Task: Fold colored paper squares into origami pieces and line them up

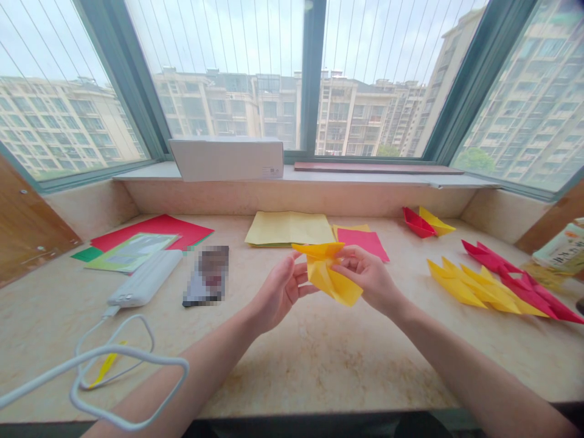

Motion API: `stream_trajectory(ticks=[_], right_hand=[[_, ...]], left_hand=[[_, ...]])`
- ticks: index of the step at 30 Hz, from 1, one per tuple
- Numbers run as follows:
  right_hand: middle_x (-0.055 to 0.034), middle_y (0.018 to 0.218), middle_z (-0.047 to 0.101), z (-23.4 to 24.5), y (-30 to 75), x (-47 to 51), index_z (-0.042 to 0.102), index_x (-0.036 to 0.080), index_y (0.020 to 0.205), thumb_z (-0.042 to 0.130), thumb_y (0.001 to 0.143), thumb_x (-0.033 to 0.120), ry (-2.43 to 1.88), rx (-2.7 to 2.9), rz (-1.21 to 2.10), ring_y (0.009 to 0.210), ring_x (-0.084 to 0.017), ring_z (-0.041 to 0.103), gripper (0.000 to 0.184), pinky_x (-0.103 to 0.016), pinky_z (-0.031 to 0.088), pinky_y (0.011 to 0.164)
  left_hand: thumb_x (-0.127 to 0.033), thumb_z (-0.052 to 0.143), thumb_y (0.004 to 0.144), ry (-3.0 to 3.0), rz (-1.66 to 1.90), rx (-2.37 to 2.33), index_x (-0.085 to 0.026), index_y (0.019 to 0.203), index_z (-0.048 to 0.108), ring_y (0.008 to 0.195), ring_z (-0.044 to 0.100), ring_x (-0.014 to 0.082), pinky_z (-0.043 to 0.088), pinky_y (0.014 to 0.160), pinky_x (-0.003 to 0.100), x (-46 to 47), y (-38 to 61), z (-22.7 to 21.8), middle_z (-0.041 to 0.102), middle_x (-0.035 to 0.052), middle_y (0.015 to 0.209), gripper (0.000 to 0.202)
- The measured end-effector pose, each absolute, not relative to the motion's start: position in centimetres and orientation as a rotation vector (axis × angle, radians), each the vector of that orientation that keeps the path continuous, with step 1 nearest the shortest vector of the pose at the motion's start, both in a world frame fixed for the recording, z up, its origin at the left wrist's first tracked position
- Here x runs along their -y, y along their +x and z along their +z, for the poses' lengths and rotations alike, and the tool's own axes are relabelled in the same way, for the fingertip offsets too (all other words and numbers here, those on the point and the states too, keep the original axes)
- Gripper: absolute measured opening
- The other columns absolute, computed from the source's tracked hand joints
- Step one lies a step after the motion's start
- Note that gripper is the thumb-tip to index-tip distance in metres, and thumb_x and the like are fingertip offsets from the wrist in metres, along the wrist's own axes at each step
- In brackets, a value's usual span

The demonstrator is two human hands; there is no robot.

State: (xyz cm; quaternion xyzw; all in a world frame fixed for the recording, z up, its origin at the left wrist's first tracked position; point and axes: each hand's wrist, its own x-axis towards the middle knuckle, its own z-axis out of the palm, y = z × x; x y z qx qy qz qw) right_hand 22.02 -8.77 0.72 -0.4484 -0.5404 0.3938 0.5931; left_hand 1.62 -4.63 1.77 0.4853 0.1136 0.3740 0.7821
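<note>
A partly folded yellow sheet of origami paper [335, 281] is held up above the counter between my two hands. My right hand [367, 271] pinches it from the right, thumb and fingers closed on its middle. On the other side, my left hand [285, 289] supports the paper's left edge with its fingers behind it and the thumb near the top. Behind the hands lie a pink paper square [364, 242] and a larger pale yellow sheet [289, 228]. To the right rest several folded yellow paper boats [474, 289] and several folded dark pink ones [524, 283].
A red boat [418, 222] and a yellow boat [437, 224] sit at the back right. On the left are red sheets [150, 228], a white power bank [148, 277], its white cable [132, 353] and a phone [207, 277]. A white box [228, 161] stands on the sill.
</note>
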Motion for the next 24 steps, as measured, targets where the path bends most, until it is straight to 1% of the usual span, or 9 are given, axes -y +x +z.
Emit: stream_trajectory(ticks=[1,3,6,9,13,16,18,21,24], right_hand=[[0.0011,0.073,0.068,0.9,21.9,8.8,0.061,0.022,0.1,0.078,0.078,0.035,-1.033,1.199,0.924,0.065,-0.015,0.067,0.03,-0.026,0.053,0.059],[0.0013,0.072,0.07,1.1,21.8,8.8,0.058,0.022,0.099,0.079,0.077,0.035,-1.015,1.129,0.893,0.066,-0.016,0.068,0.033,-0.027,0.054,0.06],[0.0014,0.074,0.069,0.8,21.3,8.8,0.058,0.022,0.098,0.079,0.077,0.033,-0.99,1.149,0.797,0.07,-0.016,0.068,0.032,-0.028,0.055,0.066],[0.001,0.08,0.068,0.1,20.7,9.0,0.056,0.023,0.101,0.075,0.081,0.031,-0.989,1.234,0.734,0.073,-0.016,0.067,0.029,-0.03,0.056,0.069],[-0.0009,0.09,0.066,-0.4,20.5,9.2,0.055,0.025,0.11,0.07,0.085,0.031,-1.083,1.365,0.603,0.072,-0.016,0.066,0.03,-0.032,0.057,0.068],[-0.0029,0.103,0.063,-0.1,20.8,9.4,0.054,0.029,0.122,0.068,0.086,0.033,-1.124,1.406,0.48,0.076,-0.016,0.066,0.039,-0.033,0.057,0.07],[-0.0034,0.105,0.062,0.2,21.1,9.4,0.051,0.031,0.13,0.066,0.088,0.033,-1.135,1.412,0.455,0.078,-0.016,0.066,0.045,-0.033,0.057,0.07],[-0.0037,0.106,0.061,0.3,21.5,9.3,0.048,0.032,0.138,0.065,0.088,0.033,-1.186,1.427,0.432,0.076,-0.016,0.065,0.052,-0.032,0.056,0.067],[-0.0039,0.108,0.061,0.2,21.7,9.2,0.046,0.033,0.141,0.066,0.087,0.033,-1.226,1.438,0.444,0.076,-0.015,0.064,0.058,-0.031,0.055,0.067]], left_hand=[[-0.059,0.063,0.086,1.063,0.788,-0.187,-0.024,0.139,0.048,0.119,0.061,0.0284,0.049,0.096,0.041,4.8,1.6,1.8,0.064,0.0139,0.13,0.065],[-0.048,0.073,0.083,1.125,0.757,-0.152,-0.027,0.145,0.042,0.129,0.053,0.0292,0.042,0.105,0.042,5.1,1.6,1.7,0.056,0.0134,0.141,0.073],[-0.033,0.076,0.083,1.212,0.763,-0.224,-0.029,0.15,0.035,0.129,0.053,0.0293,0.042,0.105,0.041,5.3,2.0,1.1,0.056,0.0131,0.141,0.079],[-0.035,0.074,0.085,1.218,0.825,-0.31,-0.03,0.151,0.03,0.12,0.059,0.0296,0.048,0.097,0.041,5.1,2.4,0.5,0.06,0.0135,0.134,0.079],[-0.038,0.074,0.084,1.225,0.896,-0.422,-0.024,0.148,0.032,0.094,0.07,0.0248,0.055,0.085,0.04,4.7,2.5,0.6,0.064,0.0141,0.125,0.077],[-0.041,0.074,0.083,1.254,0.914,-0.502,-0.022,0.141,0.037,0.085,0.072,0.0232,0.06,0.072,0.037,4.8,2.5,1.0,0.062,0.0153,0.126,0.071],[-0.043,0.074,0.082,1.272,0.907,-0.544,-0.023,0.138,0.039,0.082,0.072,0.0227,0.06,0.065,0.034,4.9,2.4,1.2,0.062,0.015,0.126,0.07],[-0.045,0.074,0.082,1.313,0.875,-0.554,-0.023,0.136,0.038,0.071,0.071,0.0196,0.061,0.059,0.033,5.1,2.4,1.3,0.068,0.0116,0.113,0.069],[-0.049,0.071,0.083,1.342,0.842,-0.489,-0.023,0.132,0.037,0.064,0.071,0.0188,0.061,0.057,0.034,5.2,2.2,1.3,0.071,0.0084,0.099,0.065]])
